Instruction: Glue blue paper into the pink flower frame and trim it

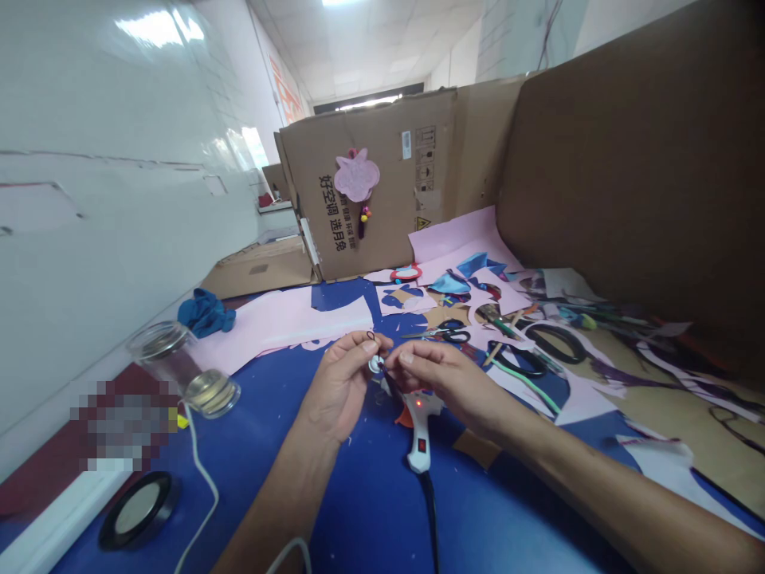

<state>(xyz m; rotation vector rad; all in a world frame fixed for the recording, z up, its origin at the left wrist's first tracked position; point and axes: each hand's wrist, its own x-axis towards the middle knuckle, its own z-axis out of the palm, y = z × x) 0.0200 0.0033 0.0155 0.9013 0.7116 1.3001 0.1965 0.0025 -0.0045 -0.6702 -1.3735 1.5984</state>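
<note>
My left hand [343, 383] and my right hand [445, 375] meet over the blue table [358, 510], fingertips pinched together. Between them is a small pale round piece [375, 364] with a thin black cord loop [371, 337] poking up above my left fingers. Both hands pinch this small piece; which hand grips the cord I cannot tell. A white hot glue gun [420, 434] with a red switch lies on the table just under my right hand, its black cable running toward me.
A glass jar [179, 368] lies tilted at the left, a black tape roll [139, 510] near the front left. Scissors [445, 331], black loops [559, 343] and pink and blue paper scraps [466, 279] cover the far side. Cardboard walls [627, 175] enclose the back and right.
</note>
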